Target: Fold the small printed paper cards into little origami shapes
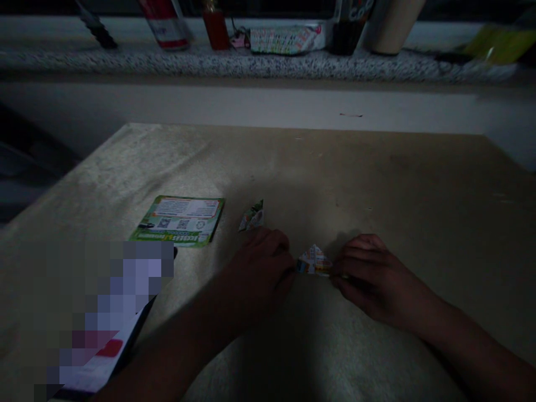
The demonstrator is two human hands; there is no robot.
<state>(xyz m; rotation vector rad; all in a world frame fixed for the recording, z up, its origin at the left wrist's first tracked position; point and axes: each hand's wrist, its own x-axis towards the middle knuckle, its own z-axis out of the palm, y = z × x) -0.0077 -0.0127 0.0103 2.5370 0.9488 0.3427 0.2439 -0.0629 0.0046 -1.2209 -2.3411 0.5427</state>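
A small printed paper folded into a triangle [315, 261] is held between my two hands, its point facing away from me. My left hand [263, 268] pinches its left corner, fingers curled together. At the right corner, my right hand [372, 273] closes on the paper with thumb and fingers. Just beyond my left hand lies another folded paper piece [253, 216], printed green and white. A stack of green printed cards or sheets [180, 219] rests farther left. The dim light hides the exact fingertip contact.
A phone or tablet [113, 346] with a lit, partly blurred screen lies at the left front of the table [377, 184]. Behind the table, a speckled stone sill [234, 62] carries a red-and-white can [165, 25], a red bottle [216, 30], a crumpled wrapper [287, 40] and a beige cylinder [396, 25].
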